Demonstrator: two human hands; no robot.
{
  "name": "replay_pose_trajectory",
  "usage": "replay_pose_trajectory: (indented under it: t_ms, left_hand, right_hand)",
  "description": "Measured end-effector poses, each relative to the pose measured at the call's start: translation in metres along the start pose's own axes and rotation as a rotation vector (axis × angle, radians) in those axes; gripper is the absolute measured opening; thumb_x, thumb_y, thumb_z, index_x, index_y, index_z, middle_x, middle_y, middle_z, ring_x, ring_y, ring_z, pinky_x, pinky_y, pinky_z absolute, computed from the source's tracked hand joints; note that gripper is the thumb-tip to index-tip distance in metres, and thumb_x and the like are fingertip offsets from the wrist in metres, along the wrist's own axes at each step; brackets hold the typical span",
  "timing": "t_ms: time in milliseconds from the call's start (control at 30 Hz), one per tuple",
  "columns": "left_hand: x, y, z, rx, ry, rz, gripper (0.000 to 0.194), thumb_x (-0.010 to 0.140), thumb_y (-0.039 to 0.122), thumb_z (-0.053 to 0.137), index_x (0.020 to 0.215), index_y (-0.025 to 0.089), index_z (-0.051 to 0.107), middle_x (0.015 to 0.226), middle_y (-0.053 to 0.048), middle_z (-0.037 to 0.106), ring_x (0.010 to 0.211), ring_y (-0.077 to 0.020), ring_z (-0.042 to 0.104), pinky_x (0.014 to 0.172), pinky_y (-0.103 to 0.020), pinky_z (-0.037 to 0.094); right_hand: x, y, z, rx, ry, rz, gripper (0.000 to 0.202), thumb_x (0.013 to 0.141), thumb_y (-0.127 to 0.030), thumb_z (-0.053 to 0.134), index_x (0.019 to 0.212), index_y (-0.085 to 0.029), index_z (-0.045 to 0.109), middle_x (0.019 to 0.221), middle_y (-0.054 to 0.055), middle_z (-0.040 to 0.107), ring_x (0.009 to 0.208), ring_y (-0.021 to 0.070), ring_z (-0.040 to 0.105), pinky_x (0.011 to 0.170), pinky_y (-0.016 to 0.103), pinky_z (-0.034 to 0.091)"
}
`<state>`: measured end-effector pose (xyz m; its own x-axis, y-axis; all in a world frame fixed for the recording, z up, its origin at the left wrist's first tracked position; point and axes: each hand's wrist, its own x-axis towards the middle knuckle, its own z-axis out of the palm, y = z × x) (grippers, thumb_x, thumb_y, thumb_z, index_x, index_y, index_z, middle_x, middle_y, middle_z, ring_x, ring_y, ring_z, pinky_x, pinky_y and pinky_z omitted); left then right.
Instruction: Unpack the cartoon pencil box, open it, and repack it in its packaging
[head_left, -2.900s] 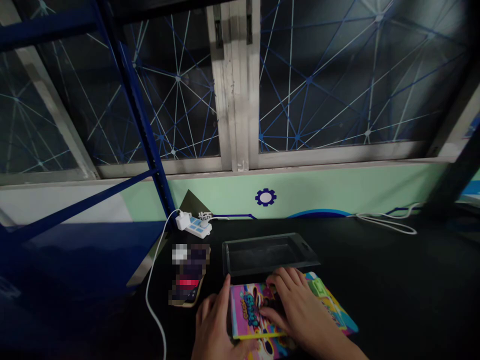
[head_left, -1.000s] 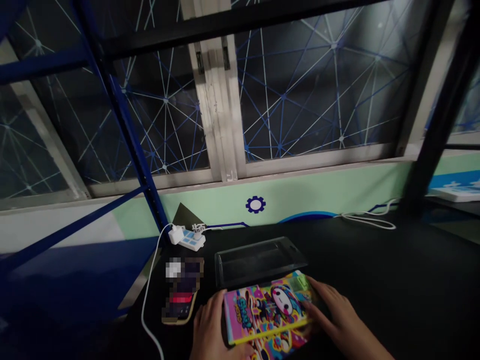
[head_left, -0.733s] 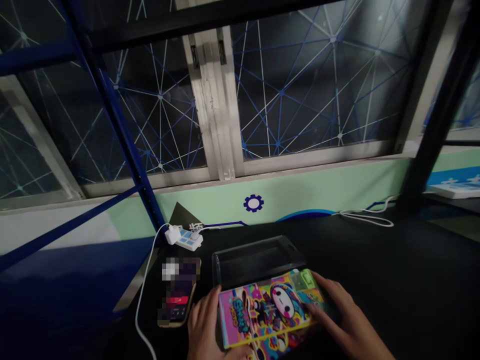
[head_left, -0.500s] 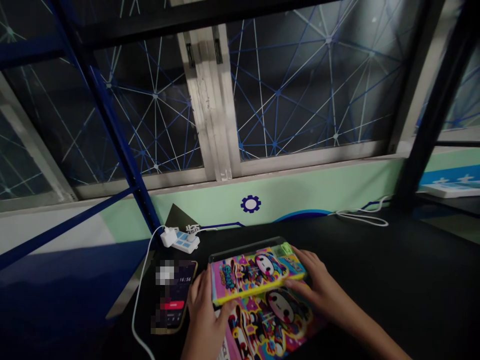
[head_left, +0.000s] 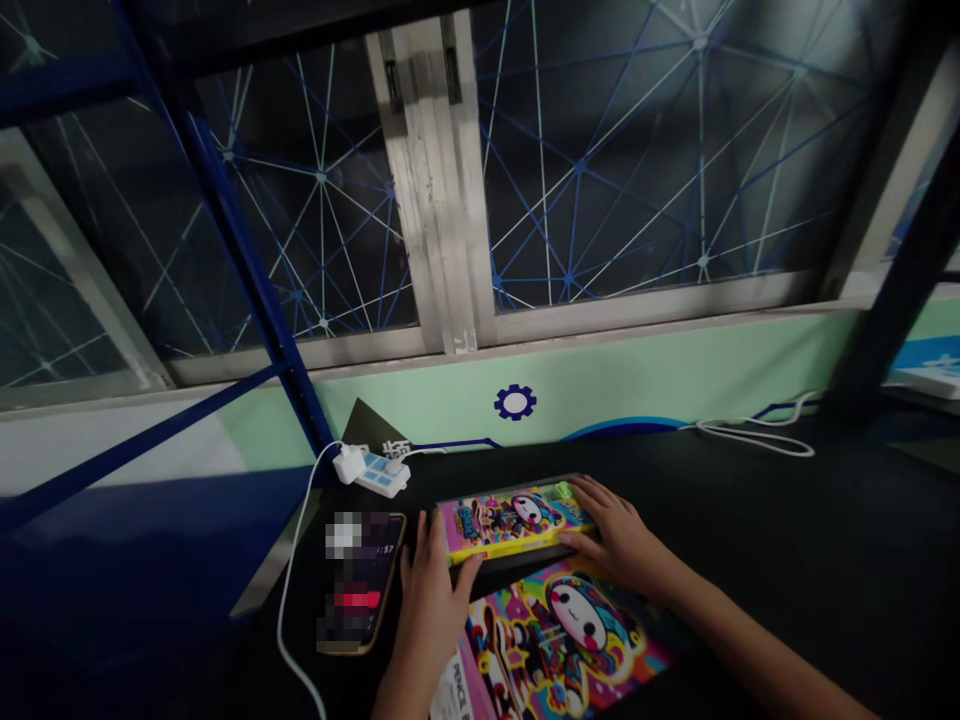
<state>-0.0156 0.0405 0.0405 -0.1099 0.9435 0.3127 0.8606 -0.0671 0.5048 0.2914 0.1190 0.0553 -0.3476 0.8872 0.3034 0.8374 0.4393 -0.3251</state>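
A flat pencil box point(head_left: 517, 520) with a colourful cartoon print, a yellow front edge and a dark rim lies on the black table, or just over it. My left hand point(head_left: 435, 590) grips its left end, thumb at the front edge and fingers along the side. At the right end, my right hand point(head_left: 607, 530) holds it with fingers over the back corner and thumb at the front. Nearer to me is a larger flat package point(head_left: 562, 640) with the same cartoon and the printed letters "PENCIL B"; my left wrist partly covers its left side.
A phone point(head_left: 367, 585) with a lit screen lies left of my left hand. Behind it sits a white power strip point(head_left: 382, 475) with a plug and a white cable point(head_left: 283, 590) running toward me. Another white cable point(head_left: 757, 437) lies at the back right by the wall point(head_left: 615, 380).
Both hands have moved the pencil box away from me and lower. It overlapped the larger package before; now a strip of black table shows between them. The view has shifted slightly.
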Motion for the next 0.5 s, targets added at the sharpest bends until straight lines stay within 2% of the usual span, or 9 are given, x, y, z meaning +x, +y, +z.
replay_pose_trajectory:
  t_ms: [133, 200, 267, 333, 400, 500]
  left_hand:
    - [0.0, 0.003, -0.001, -0.025, 0.008, 0.062, 0.064, 0.101, 0.041, 0.044, 0.156, 0.011, 0.033, 0.164, -0.021, 0.034, 0.155, -0.03, 0.024, 0.12, -0.05, 0.037]
    - [0.0, 0.006, -0.003, -0.017, 0.025, 0.091, 0.059, 0.102, 0.037, 0.043, 0.154, 0.01, 0.039, 0.165, -0.021, 0.033, 0.156, -0.0305, 0.022, 0.122, -0.051, 0.034]
    - [-0.001, 0.013, -0.006, 0.002, 0.05, 0.134, 0.054, 0.103, 0.033, 0.04, 0.152, 0.013, 0.043, 0.166, -0.018, 0.03, 0.156, -0.0304, 0.02, 0.123, -0.054, 0.031]
    - [-0.003, 0.022, -0.011, 0.025, 0.06, 0.217, 0.048, 0.104, 0.028, 0.036, 0.15, 0.018, 0.048, 0.167, -0.014, 0.03, 0.157, -0.0285, 0.02, 0.124, -0.056, 0.031]
    - [-0.004, 0.035, -0.015, 0.035, 0.039, 0.302, 0.046, 0.104, 0.026, 0.034, 0.147, 0.022, 0.052, 0.166, -0.01, 0.033, 0.156, -0.027, 0.023, 0.123, -0.054, 0.033]
    - [0.0, 0.058, -0.02, 0.065, -0.055, 0.35, 0.046, 0.105, 0.032, 0.036, 0.146, 0.02, 0.053, 0.164, -0.01, 0.038, 0.155, -0.029, 0.027, 0.121, -0.052, 0.037]
  right_hand:
    - [0.0, -0.01, -0.005, -0.066, 0.035, -0.009, 0.065, 0.096, -0.061, 0.05, 0.146, -0.02, 0.054, 0.156, 0.018, 0.048, 0.149, 0.0373, 0.037, 0.116, 0.067, 0.029]
    - [-0.005, -0.02, -0.013, -0.106, 0.072, -0.031, 0.061, 0.097, -0.059, 0.051, 0.143, -0.02, 0.057, 0.157, 0.017, 0.048, 0.151, 0.038, 0.033, 0.119, 0.07, 0.021]
    - [-0.016, -0.034, -0.022, -0.139, 0.093, -0.136, 0.064, 0.096, -0.063, 0.052, 0.144, -0.022, 0.056, 0.159, 0.017, 0.045, 0.151, 0.0386, 0.031, 0.12, 0.07, 0.017]
    - [-0.034, -0.053, -0.027, -0.145, 0.042, -0.353, 0.073, 0.093, -0.066, 0.056, 0.152, -0.024, 0.047, 0.161, 0.016, 0.041, 0.15, 0.0385, 0.034, 0.12, 0.067, 0.025]
    - [-0.054, -0.072, -0.024, -0.12, -0.052, -0.602, 0.08, 0.092, -0.063, 0.059, 0.159, -0.027, 0.034, 0.162, 0.014, 0.04, 0.146, 0.0358, 0.042, 0.115, 0.057, 0.041]
    - [-0.08, -0.091, -0.012, -0.076, -0.054, -0.824, 0.071, 0.1, -0.044, 0.056, 0.162, -0.033, 0.025, 0.15, 0.006, 0.056, 0.129, 0.027, 0.062, 0.1, 0.037, 0.057]
